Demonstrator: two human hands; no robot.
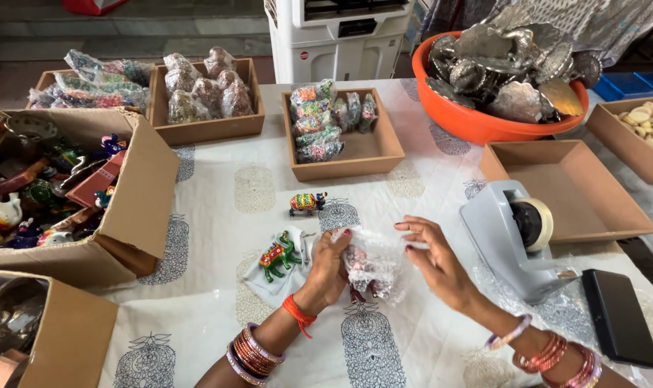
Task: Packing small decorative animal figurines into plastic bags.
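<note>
My left hand [329,267] grips a small clear plastic bag [373,264] with a painted figurine inside, held just above the printed tablecloth. My right hand [433,257] is at the bag's right edge, fingers spread and touching the plastic. A green and red painted elephant figurine [278,256] lies on a white plastic piece left of my left hand. A smaller multicoloured elephant figurine [306,202] stands farther back on the cloth.
A grey tape dispenser [510,237] and a black phone [618,316] sit at the right. Behind are wooden trays: one with bagged figurines [341,136], an empty one [567,190], and others at the back left. An orange tub [484,122] holds silvery items. Cardboard boxes [136,194] stand at left.
</note>
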